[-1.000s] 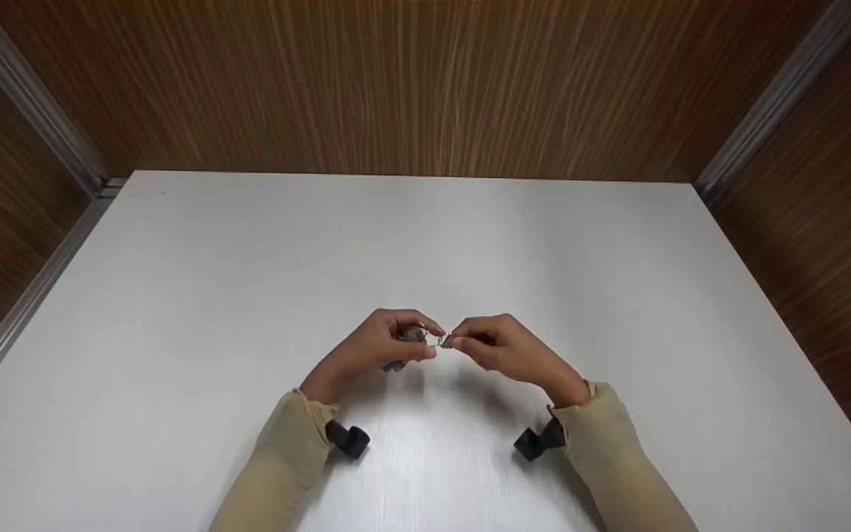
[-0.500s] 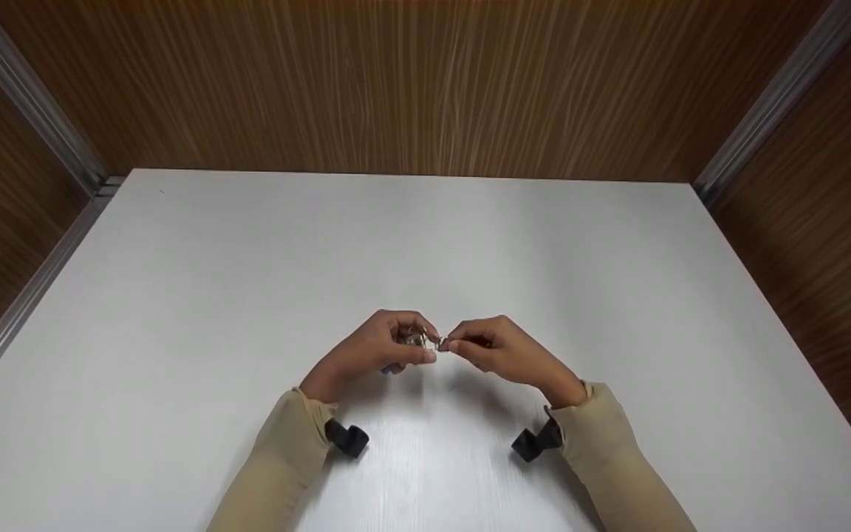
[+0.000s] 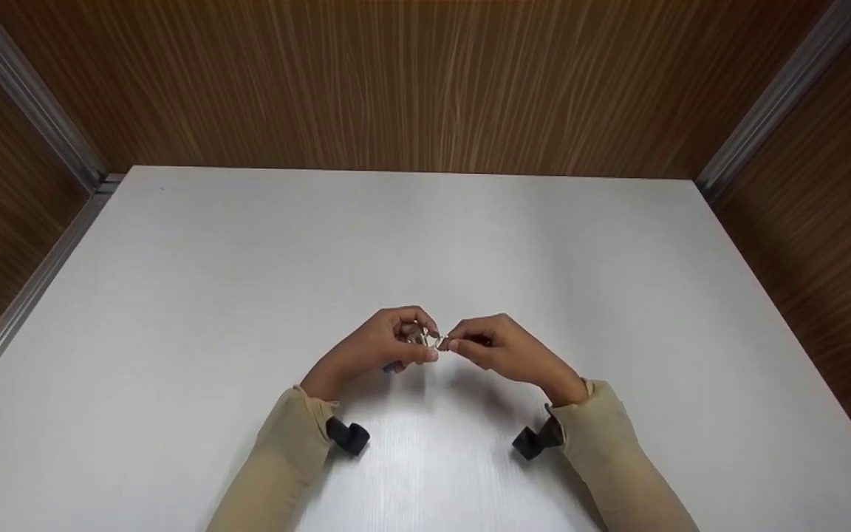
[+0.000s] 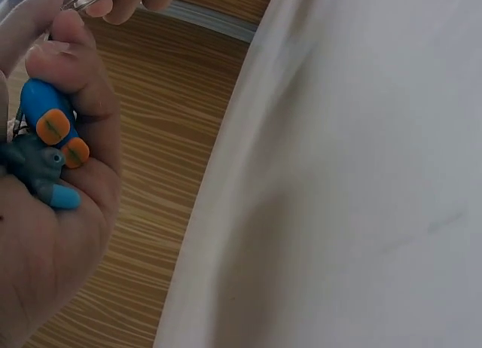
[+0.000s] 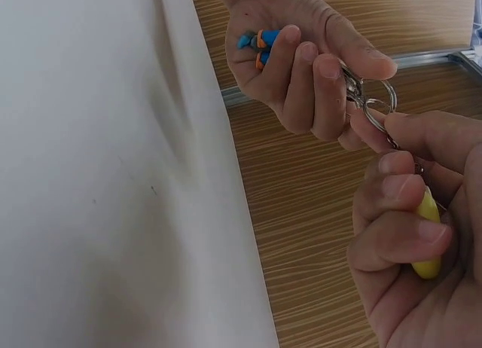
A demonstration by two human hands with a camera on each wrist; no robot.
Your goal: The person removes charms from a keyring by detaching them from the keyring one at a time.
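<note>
white table (image 3: 248,258), brown wood-grain walls (image 3: 411,81) (vertical streaks), grey metal corner strips (image 3: 773,103)

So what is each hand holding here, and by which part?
Left hand grips a blue-and-orange charm by its body; right hand holds a yellow charm, fingertips at the key rings.

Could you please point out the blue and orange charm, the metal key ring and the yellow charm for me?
blue and orange charm (image 4: 51,129), left wrist view, on its blue body.
metal key ring (image 5: 379,101), right wrist view, on the wire loop.
yellow charm (image 5: 428,242), right wrist view, on its rounded side.
</note>
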